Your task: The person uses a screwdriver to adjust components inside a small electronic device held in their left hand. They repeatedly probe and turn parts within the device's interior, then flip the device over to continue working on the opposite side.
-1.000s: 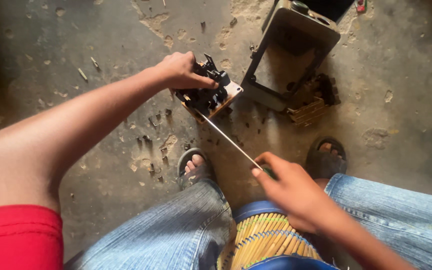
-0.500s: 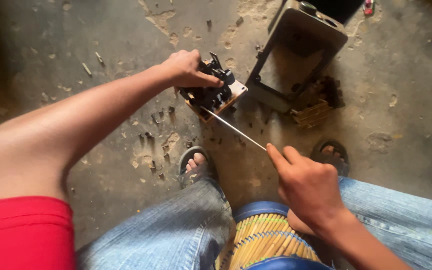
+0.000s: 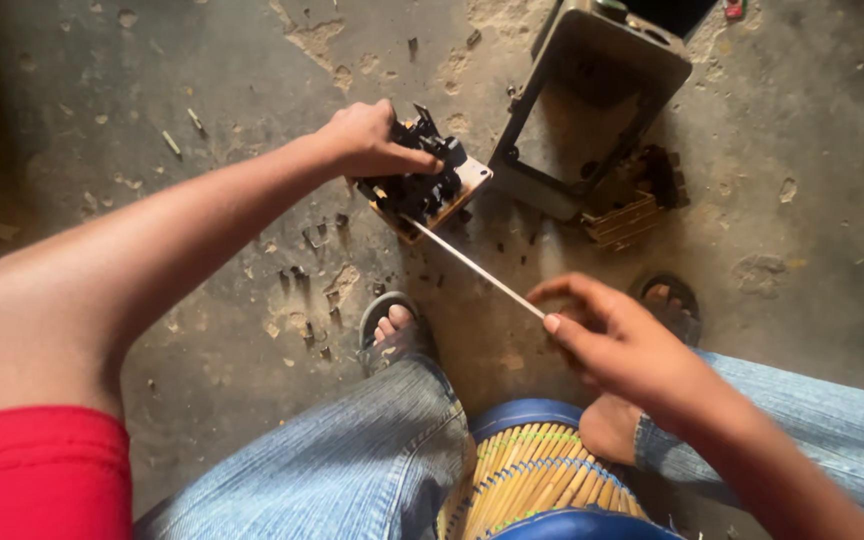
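**Thin strip drawn from a dark assembly above a littered concrete floor**

The floor is rough grey concrete, pitted and scattered with small dark chips and offcuts. The person sits low over it in blue jeans and sandals, one sandalled foot planted between the knees, with a round woven stool rimmed in blue just below.

The left hand is closed over the top of a dark mechanical assembly mounted on a pale wooden base, holding it clear of the floor and tilted toward the body. That grip looks meant to steady the block so the strip can travel along its own line. The right hand pinches the near end of a thin pale metal strip between thumb and fingertips, the other fingers loosely curled; the strip runs straight and slanted from the assembly's lower edge to that pinch. Holding it at the very tip keeps it taut and unbent, by the look of it.

Beyond, an empty grey metal frame lies open on the floor, with a small stack of laminated plates just beside it.

Against the frames half a second and a second back, the right hand sits a little farther from the assembly and nearer the right knee, and more strip appears exposed. The left hand and assembly have barely shifted.
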`<state>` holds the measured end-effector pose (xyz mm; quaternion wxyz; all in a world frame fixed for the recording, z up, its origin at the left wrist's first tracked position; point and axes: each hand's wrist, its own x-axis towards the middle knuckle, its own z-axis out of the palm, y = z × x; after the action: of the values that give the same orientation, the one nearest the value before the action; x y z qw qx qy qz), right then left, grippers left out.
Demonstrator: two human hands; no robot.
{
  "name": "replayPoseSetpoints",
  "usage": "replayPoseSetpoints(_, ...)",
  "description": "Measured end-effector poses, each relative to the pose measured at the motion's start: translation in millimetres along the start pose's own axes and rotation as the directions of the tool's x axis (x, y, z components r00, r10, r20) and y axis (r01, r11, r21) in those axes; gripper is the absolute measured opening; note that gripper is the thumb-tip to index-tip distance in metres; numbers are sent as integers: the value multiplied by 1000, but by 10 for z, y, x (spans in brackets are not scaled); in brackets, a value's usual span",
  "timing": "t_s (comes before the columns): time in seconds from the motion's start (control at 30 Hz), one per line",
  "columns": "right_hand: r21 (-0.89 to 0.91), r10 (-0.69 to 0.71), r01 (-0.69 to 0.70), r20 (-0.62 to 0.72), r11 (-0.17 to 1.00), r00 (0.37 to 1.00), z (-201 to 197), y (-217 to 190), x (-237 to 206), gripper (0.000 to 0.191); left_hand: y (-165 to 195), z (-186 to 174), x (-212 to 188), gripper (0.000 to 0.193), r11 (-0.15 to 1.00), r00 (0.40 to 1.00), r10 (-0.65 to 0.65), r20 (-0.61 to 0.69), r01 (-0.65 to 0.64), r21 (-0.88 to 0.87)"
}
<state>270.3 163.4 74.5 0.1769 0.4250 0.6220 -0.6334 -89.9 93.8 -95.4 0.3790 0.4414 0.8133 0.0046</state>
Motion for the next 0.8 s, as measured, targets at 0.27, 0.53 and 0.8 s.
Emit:
replayPoseSetpoints(0.27,-875,-296,-35,-200,483,934,349,-101,-235,45,-7,-24,-9,110,998,1000,-15,14,15,-63)
replayPoseSetpoints(0.53,196,42,-66,122,978,992,148,342,44,27,-5,-25,22,108,997,999,-29,27,30,-67)
replayPoseSetpoints(0.8,-894,-711,316,-6,319,703,355,173,-193,48,-7,-29,49,111,999,1000,5,11,-4,-41)
